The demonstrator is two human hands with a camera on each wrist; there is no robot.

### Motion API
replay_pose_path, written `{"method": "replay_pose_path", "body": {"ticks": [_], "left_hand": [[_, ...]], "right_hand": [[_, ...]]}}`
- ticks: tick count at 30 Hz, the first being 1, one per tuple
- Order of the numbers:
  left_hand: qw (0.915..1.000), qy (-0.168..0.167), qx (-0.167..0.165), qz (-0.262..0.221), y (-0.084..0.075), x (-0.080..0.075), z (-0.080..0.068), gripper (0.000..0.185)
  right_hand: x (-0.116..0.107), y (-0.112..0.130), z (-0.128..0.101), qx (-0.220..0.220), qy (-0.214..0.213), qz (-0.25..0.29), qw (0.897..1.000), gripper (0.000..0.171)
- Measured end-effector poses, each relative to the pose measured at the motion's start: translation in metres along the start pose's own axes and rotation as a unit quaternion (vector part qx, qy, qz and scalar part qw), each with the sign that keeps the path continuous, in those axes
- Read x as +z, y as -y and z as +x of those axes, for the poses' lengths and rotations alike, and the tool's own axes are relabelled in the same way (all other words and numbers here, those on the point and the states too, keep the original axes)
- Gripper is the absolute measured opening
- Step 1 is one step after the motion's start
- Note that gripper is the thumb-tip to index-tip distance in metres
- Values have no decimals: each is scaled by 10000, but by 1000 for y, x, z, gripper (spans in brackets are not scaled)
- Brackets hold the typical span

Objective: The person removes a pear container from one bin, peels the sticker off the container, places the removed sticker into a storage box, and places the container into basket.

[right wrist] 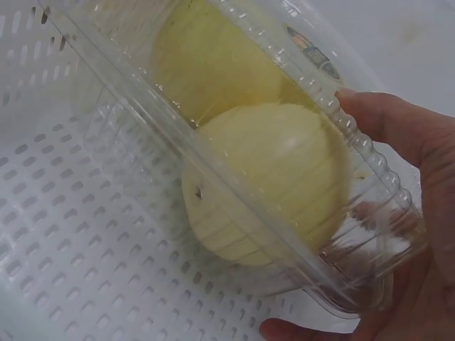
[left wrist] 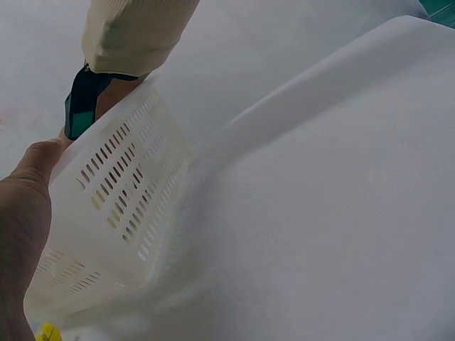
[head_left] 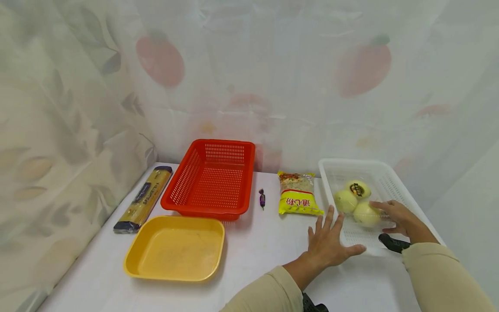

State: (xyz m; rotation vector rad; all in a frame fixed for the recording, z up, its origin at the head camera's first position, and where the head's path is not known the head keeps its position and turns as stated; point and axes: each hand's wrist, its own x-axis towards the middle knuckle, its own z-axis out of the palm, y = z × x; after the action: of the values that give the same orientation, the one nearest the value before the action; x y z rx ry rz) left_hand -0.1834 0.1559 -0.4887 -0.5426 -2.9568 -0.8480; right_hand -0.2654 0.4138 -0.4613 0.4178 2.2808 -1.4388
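A clear plastic box [right wrist: 334, 277] of round, pale yellow fruits [right wrist: 277, 177], which look like pears, lies in the white perforated basket [head_left: 393, 186] on the right. One fruit [head_left: 359, 189] shows a dark label above it. My right hand [head_left: 403, 219] reaches into the basket and grips the near right end of the box, its fingers partly seen through the plastic. My left hand [head_left: 327, 245] is spread with straight fingers at the basket's near left corner. In the left wrist view that hand [left wrist: 25, 206] is by the basket rim; whether it touches cannot be told.
A yellow bag of pasta [head_left: 299, 195] lies left of the white basket, beside a small purple-wrapped candy [head_left: 262, 198]. Farther left are a red basket [head_left: 249, 173], a yellow tray [head_left: 175, 277] and a spaghetti pack [head_left: 146, 197]. Curtains [head_left: 273, 86] hang behind the table.
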Motion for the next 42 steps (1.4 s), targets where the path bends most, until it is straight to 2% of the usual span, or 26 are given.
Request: {"method": "replay_pose_path", "body": {"ticks": [8,18,25,35,42], "left_hand": [[10000,-5,62,-52,0,0,2,93],[10000,39,63,17,-1,-1,1,94],[9999,93,49,21,0,-2,1,93],[9999,87,49,-63,-1,-2,0,94],[9998,70,62,-153,2,-1,0,95]], "right_hand": [[-1,4,-4,-104,22,172,9998,101],[-1,-1,-2,-332,177,1267,9912,86],[-2,-5,-1,-416,209,2013,9784,58],[-8,-6,-10,-444,476,2179,9738,45],[-11,-5,-21,-424,435,2493,9665,38]]}}
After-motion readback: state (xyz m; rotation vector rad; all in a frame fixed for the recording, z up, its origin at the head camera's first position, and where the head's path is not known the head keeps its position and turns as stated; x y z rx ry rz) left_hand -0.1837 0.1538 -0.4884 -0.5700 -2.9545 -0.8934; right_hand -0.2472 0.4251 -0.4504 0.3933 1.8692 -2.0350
